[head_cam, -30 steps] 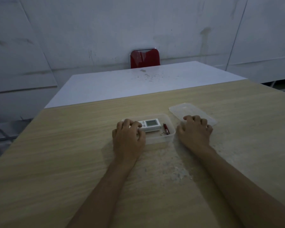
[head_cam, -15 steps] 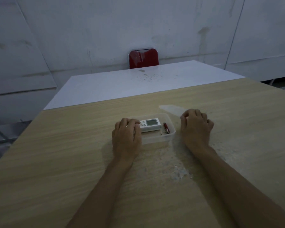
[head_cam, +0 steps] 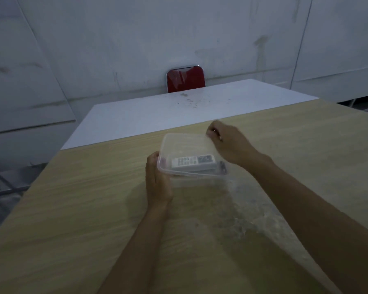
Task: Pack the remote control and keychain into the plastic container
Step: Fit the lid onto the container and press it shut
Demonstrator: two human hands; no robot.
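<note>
Near table (head_cam: pixel 94 219): light wood-grain top, matt, with a pale, dusty scuffed patch toward the right. Plastic container (head_cam: pixel 191 175) and its lid (head_cam: pixel 185 145): thin translucent plastic, faintly glossy, smooth. Remote control (head_cam: pixel 192 162), seen through the lid: white plastic casing, smooth. Far table (head_cam: pixel 157 115): white, smooth top with a slight sheen and dark specks. Chair back (head_cam: pixel 186 80): glossy red covering, edged by a shiny metal frame. Wall panels (head_cam: pixel 115 39): matt grey-white, smudged.

The keychain (head_cam: pixel 221 166) at the remote's (head_cam: pixel 192 162) three o'clock end is only a dark blur behind the clear lid (head_cam: pixel 184 145); both forearms run off the bottom edge.
</note>
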